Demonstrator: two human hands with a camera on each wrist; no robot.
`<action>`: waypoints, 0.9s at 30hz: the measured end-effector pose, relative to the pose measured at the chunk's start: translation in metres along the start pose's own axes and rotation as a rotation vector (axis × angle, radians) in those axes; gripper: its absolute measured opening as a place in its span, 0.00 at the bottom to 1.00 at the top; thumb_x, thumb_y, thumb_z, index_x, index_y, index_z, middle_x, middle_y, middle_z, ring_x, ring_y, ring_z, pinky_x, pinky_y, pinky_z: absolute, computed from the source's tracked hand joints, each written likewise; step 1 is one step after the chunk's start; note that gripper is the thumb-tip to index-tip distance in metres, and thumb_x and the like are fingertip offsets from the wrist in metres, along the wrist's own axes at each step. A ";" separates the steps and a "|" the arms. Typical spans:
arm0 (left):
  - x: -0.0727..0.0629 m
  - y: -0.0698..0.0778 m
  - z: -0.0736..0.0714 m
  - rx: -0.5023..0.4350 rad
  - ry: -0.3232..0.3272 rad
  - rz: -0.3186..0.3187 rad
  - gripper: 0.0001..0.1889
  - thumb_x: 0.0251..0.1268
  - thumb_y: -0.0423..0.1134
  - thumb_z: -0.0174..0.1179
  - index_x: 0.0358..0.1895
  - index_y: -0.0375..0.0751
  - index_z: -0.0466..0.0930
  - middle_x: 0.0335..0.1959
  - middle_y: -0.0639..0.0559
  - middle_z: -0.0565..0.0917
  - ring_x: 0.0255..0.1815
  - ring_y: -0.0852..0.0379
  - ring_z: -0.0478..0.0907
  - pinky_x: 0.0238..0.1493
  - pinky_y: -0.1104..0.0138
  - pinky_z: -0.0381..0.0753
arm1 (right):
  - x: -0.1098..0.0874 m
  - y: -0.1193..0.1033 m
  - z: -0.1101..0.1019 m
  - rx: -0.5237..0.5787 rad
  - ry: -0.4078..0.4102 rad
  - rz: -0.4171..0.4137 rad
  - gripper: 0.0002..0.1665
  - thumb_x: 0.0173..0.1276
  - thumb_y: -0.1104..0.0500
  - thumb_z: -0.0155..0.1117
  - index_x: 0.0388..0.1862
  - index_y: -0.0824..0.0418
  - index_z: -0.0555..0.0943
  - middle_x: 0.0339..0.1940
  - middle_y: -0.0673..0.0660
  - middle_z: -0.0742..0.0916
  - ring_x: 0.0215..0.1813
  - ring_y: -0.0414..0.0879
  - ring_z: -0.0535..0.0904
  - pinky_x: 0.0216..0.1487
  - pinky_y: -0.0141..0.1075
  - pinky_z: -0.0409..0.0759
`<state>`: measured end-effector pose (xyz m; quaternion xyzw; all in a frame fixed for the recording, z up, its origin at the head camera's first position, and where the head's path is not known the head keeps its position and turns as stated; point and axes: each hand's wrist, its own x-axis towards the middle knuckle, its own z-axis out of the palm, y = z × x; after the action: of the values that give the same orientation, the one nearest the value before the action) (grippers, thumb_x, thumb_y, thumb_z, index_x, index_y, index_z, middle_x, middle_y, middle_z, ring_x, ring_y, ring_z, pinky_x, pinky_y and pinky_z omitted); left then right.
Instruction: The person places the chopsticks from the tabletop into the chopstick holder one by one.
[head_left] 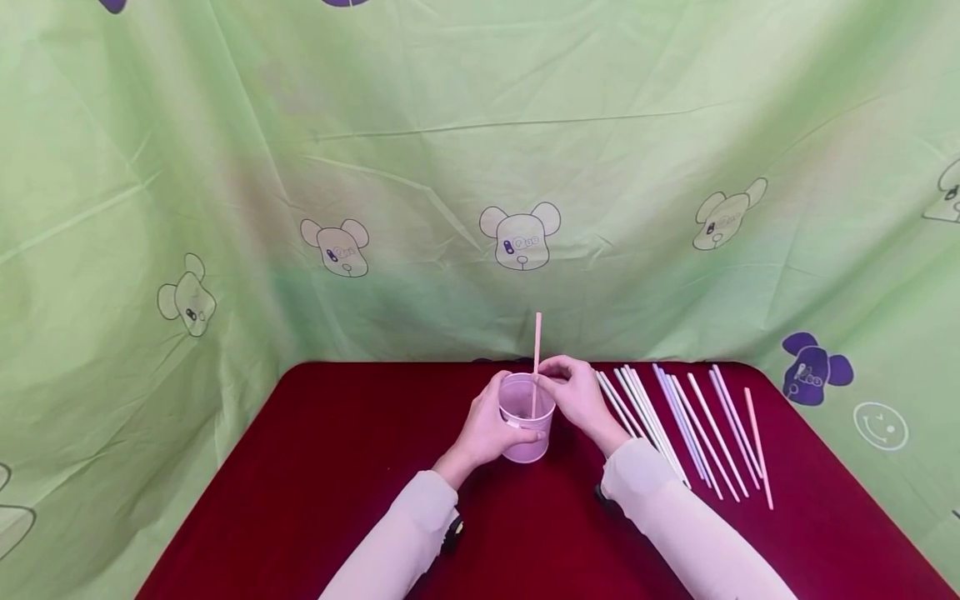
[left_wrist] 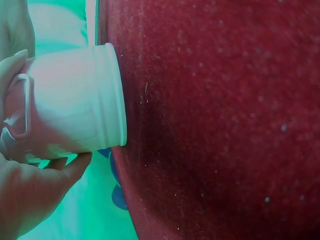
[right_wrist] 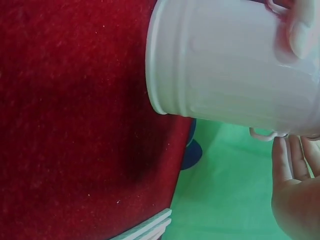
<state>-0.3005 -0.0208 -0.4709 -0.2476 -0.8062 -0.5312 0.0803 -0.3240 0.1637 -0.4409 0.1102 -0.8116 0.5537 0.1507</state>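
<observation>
A small pink pail (head_left: 527,450) with a loop handle on its side stands upright on the red table. My left hand (head_left: 486,427) grips it from the left, thumb across the near side. A thin pink stick (head_left: 537,337) stands nearly upright with its lower part inside the pail. My right hand (head_left: 576,398) pinches that stick at the pail's rim. In the left wrist view, the pail (left_wrist: 75,105) lies sideways in the picture with the left hand (left_wrist: 35,192) around it. The right wrist view shows the pail (right_wrist: 225,65) and the right hand (right_wrist: 297,200) beside its rim.
Several thin sticks in white (head_left: 652,417), lilac (head_left: 686,429) and pink (head_left: 759,446) lie side by side on the table's right. The red tabletop (head_left: 322,483) extends left and forward. A green printed cloth (head_left: 420,167) hangs behind and at both sides.
</observation>
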 end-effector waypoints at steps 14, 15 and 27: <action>0.000 0.000 -0.002 -0.003 -0.014 -0.007 0.48 0.38 0.39 0.84 0.67 0.39 0.67 0.55 0.40 0.82 0.55 0.44 0.81 0.57 0.52 0.79 | 0.006 -0.006 -0.016 -0.011 -0.036 0.002 0.16 0.65 0.63 0.75 0.48 0.72 0.83 0.42 0.65 0.89 0.46 0.52 0.86 0.48 0.28 0.82; 0.000 0.000 -0.002 -0.006 -0.013 -0.007 0.48 0.38 0.39 0.84 0.67 0.39 0.67 0.55 0.40 0.82 0.55 0.44 0.81 0.57 0.51 0.79 | 0.008 -0.008 -0.020 -0.015 -0.035 -0.004 0.18 0.65 0.63 0.74 0.49 0.72 0.83 0.43 0.66 0.88 0.47 0.53 0.85 0.49 0.29 0.82; -0.001 0.003 -0.002 -0.023 -0.012 -0.030 0.49 0.38 0.38 0.85 0.68 0.39 0.66 0.56 0.40 0.81 0.57 0.44 0.80 0.59 0.49 0.79 | 0.020 -0.013 -0.088 -0.308 -0.058 -0.060 0.24 0.72 0.56 0.69 0.59 0.69 0.79 0.56 0.69 0.85 0.59 0.66 0.81 0.65 0.56 0.75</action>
<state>-0.2982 -0.0220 -0.4680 -0.2395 -0.8043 -0.5400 0.0645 -0.3274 0.2407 -0.3922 0.1258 -0.8871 0.4146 0.1588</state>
